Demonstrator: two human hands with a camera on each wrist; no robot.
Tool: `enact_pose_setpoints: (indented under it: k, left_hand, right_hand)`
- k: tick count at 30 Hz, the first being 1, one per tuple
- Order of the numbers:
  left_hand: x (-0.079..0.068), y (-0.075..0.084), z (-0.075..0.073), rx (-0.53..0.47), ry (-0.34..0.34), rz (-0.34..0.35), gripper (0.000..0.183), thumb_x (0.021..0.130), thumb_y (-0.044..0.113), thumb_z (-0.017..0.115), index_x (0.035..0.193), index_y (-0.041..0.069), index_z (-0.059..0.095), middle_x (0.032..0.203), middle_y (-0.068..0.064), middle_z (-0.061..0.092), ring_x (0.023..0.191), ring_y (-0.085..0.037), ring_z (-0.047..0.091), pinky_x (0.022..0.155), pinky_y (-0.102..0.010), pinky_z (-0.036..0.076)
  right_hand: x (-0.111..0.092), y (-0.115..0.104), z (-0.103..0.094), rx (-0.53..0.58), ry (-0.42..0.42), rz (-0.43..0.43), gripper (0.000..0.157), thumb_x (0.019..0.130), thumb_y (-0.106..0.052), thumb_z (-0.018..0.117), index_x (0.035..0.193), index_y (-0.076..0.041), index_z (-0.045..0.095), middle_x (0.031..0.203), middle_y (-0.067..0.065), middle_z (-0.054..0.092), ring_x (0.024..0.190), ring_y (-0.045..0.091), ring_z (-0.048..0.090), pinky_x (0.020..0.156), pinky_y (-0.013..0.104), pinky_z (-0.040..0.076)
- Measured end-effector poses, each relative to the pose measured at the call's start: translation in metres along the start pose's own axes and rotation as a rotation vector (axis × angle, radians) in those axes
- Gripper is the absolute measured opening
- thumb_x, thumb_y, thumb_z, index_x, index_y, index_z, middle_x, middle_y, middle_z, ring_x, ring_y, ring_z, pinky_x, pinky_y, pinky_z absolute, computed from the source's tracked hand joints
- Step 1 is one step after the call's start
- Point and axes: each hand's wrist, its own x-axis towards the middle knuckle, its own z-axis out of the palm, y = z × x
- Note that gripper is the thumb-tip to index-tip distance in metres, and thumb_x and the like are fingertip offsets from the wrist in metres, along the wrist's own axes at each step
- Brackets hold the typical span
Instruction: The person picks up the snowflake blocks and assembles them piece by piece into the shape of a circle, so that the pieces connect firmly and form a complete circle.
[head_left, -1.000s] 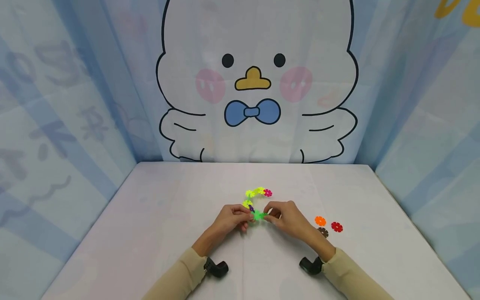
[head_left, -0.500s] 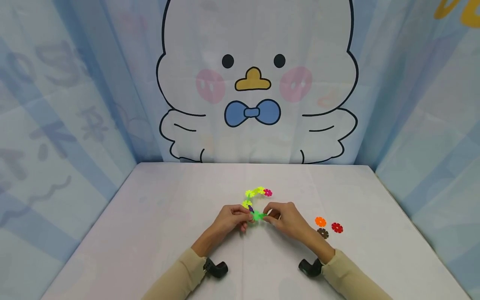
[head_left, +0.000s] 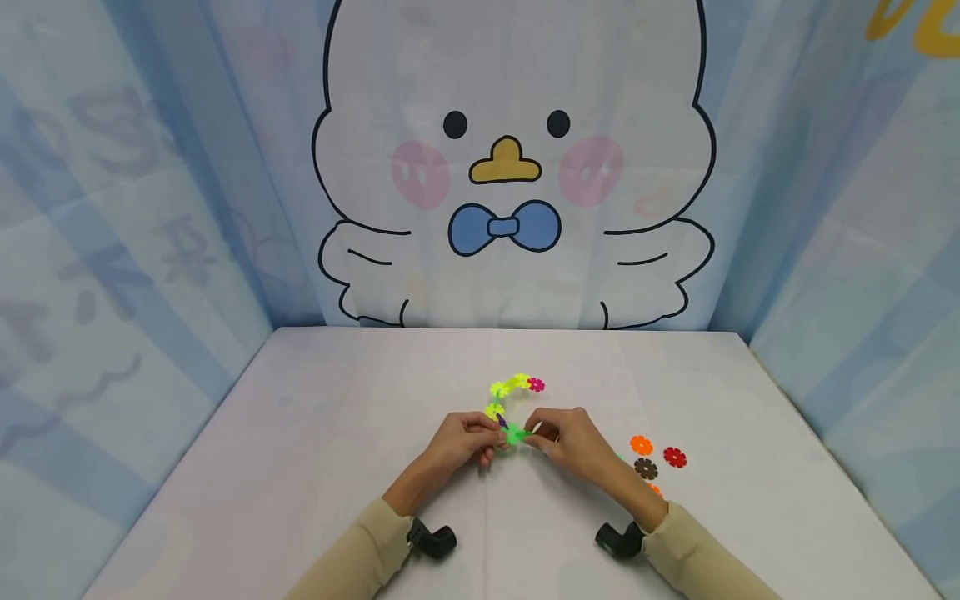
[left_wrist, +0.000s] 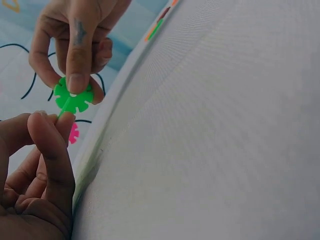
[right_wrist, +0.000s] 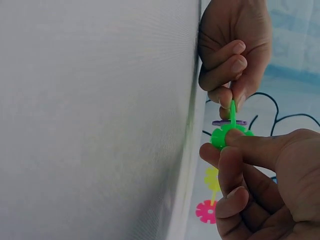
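My left hand (head_left: 465, 440) pinches a green flower-shaped linking disc (right_wrist: 233, 111), which shows edge-on in the right wrist view. Thumb and fingers of my right hand (head_left: 568, 440) pinch a second green disc (left_wrist: 75, 101), its slotted rim meeting the first one. A purple disc (right_wrist: 216, 122) sits close behind the green pair. From there a curved chain runs away from me, with yellow discs (head_left: 494, 411) and a pink disc (head_left: 536, 384) at its far end. Fingertips cover part of both green discs.
To the right lie loose discs: orange (head_left: 641, 445), brown (head_left: 646, 468) and red (head_left: 675, 457). My right forearm partly hides another orange disc (head_left: 655, 490). A white table (head_left: 337, 392) bears everything, with printed curtains (head_left: 135, 208) around it.
Both hands keep their pinch on the green discs and barely move. The right forearm has shifted slightly left and toward me, so more of the loose discs shows beside it.
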Motion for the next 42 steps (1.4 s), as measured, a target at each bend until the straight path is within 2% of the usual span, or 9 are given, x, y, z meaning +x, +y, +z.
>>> enact_pose_setpoints:
  k: [3,9,14,20,28,33,38,42]
  left_hand:
    - [0.000,0.001,0.000,-0.001,0.003,0.007,0.020,0.096,0.007,0.075,0.108,-0.008,0.070,0.082,-0.003,0.079,0.059,-0.005,0.060,0.057,-0.019,0.054]
    - [0.000,0.000,0.000,-0.013,0.001,0.010,0.019,0.097,0.007,0.074,0.109,-0.008,0.070,0.083,-0.003,0.079,0.061,-0.005,0.060,0.058,-0.019,0.055]
    - [0.000,-0.001,0.000,-0.037,-0.008,0.007,0.020,0.098,0.007,0.074,0.110,-0.008,0.069,0.085,-0.004,0.080,0.062,-0.006,0.061,0.059,-0.020,0.056]
    - [0.000,-0.001,0.000,-0.046,-0.019,-0.004,0.021,0.098,0.007,0.074,0.111,-0.007,0.069,0.088,-0.005,0.080,0.064,-0.006,0.062,0.061,-0.020,0.056]
    - [-0.001,-0.001,-0.002,-0.047,-0.020,0.012,0.021,0.098,0.006,0.073,0.113,-0.008,0.069,0.089,-0.005,0.080,0.064,-0.005,0.062,0.061,-0.020,0.057]
    - [-0.001,0.000,-0.002,-0.041,-0.015,0.009,0.020,0.098,0.006,0.072,0.112,-0.008,0.069,0.086,-0.002,0.079,0.064,-0.005,0.062,0.060,-0.019,0.056]
    - [-0.001,0.001,-0.002,-0.036,-0.018,-0.007,0.021,0.098,0.008,0.073,0.113,-0.007,0.069,0.086,-0.001,0.079,0.065,-0.006,0.062,0.062,-0.019,0.057]
    - [-0.001,0.001,-0.002,-0.032,-0.020,-0.013,0.022,0.099,0.009,0.074,0.114,-0.006,0.069,0.087,-0.002,0.079,0.065,-0.006,0.062,0.062,-0.019,0.058]
  right_hand:
    - [0.000,0.000,0.001,0.004,0.002,0.000,0.008,0.091,-0.009,0.083,0.092,-0.013,0.075,0.079,0.006,0.081,0.066,0.007,0.070,0.063,0.019,0.052]
    - [0.001,0.003,0.000,-0.008,0.000,0.038,0.008,0.091,-0.013,0.083,0.094,-0.016,0.077,0.083,0.001,0.082,0.070,0.003,0.068,0.065,0.020,0.054]
    - [-0.001,0.006,-0.010,-0.021,-0.054,0.059,0.011,0.093,-0.017,0.083,0.103,-0.016,0.078,0.090,0.000,0.082,0.076,0.005,0.068,0.068,0.021,0.056]
    - [-0.009,0.016,-0.038,-0.060,-0.117,0.129,0.019,0.094,-0.019,0.081,0.111,-0.012,0.077,0.098,-0.001,0.082,0.083,0.007,0.065,0.073,0.022,0.055]
    - [-0.022,0.042,-0.086,-0.151,-0.177,0.265,0.017,0.094,-0.021,0.080,0.108,-0.012,0.077,0.099,0.000,0.079,0.082,0.012,0.060,0.069,0.023,0.051]
    - [-0.035,0.056,-0.110,-0.179,-0.213,0.310,0.017,0.093,-0.020,0.081,0.106,-0.009,0.076,0.097,0.002,0.077,0.081,0.016,0.059,0.066,0.026,0.052]
    - [-0.044,0.063,-0.125,-0.204,-0.248,0.376,0.012,0.092,-0.010,0.077,0.103,-0.007,0.076,0.095,0.004,0.074,0.082,0.018,0.059,0.068,0.030,0.052]
    - [-0.048,0.065,-0.128,-0.192,-0.276,0.418,0.011,0.091,-0.010,0.078,0.101,-0.006,0.076,0.093,0.005,0.071,0.081,0.019,0.058,0.065,0.031,0.052]
